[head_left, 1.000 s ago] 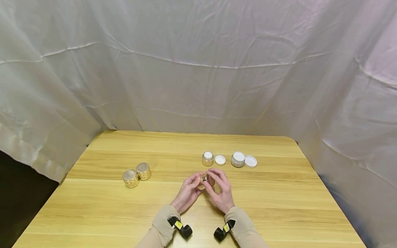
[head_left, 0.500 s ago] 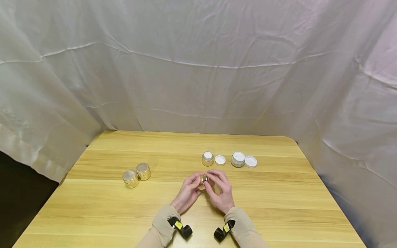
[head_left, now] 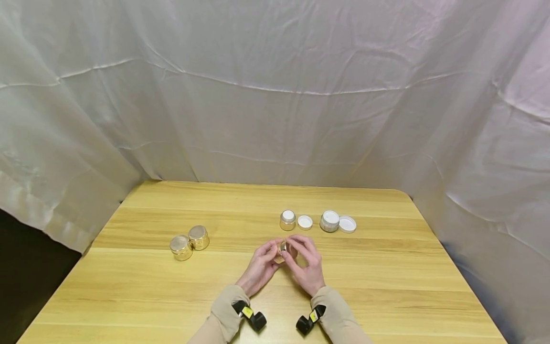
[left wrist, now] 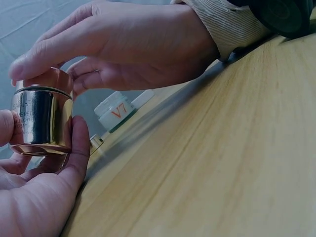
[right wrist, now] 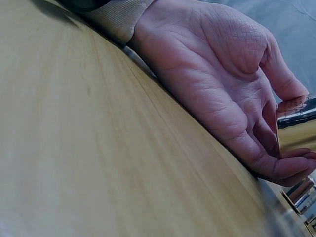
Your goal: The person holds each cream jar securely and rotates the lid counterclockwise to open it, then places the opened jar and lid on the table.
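1. Landmark: V7 jar (left wrist: 116, 111), clear-walled, standing on the wooden table (head_left: 129, 296). The gold jar (left wrist: 47, 118) is held nearer the person than the landmark and to its left.
2. Left hand (head_left: 259, 267): thumb and fingers curled round the gold jar's body, from the side and below. Right hand (head_left: 308, 265): fingers bent over its top, thumb at one side, gripping.
3. Handling (judged): rigid wall, probably light to moderate weight. Mirror finish likely slippery and quick to smudge; may chip or dent if dropped. Best hold: body low in one hand, rim of the top in the other, pads flat.
4. Two gold pots, the front one (head_left: 181, 248) and the rear one (head_left: 199, 238), stand well left of the landmark; no writing legible.
5. Labels: "V7" in orange-red on the landmark. Gold jar: several printed lines, "RET" probable, remainder too blurred. Yellow wrist tag (head_left: 248, 312): unreadable.
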Motion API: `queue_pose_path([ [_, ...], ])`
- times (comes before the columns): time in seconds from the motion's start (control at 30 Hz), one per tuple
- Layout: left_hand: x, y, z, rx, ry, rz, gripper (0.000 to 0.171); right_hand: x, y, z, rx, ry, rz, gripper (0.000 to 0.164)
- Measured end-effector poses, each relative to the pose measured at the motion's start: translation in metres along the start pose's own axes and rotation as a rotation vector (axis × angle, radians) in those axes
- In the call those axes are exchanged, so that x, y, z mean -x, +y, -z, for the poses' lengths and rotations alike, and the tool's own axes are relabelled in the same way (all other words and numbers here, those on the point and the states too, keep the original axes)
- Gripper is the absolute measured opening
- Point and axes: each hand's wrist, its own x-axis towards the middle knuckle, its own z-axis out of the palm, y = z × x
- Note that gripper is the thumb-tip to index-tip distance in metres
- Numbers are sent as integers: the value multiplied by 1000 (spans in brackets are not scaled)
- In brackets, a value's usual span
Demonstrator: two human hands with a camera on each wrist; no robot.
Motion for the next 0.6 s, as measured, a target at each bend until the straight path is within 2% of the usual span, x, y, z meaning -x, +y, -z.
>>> queue_pose_path([
  [0.17,1,0,-1,6,10,2,36,0,0,1,-19,-17,31,39],
  [0.43,0,0,0,5,-5,4,45,1,0,0,12,1,-8,38],
  [0.6,0,0,0,4,-13,-5,44,1,1,0,23,10,-7,39],
])
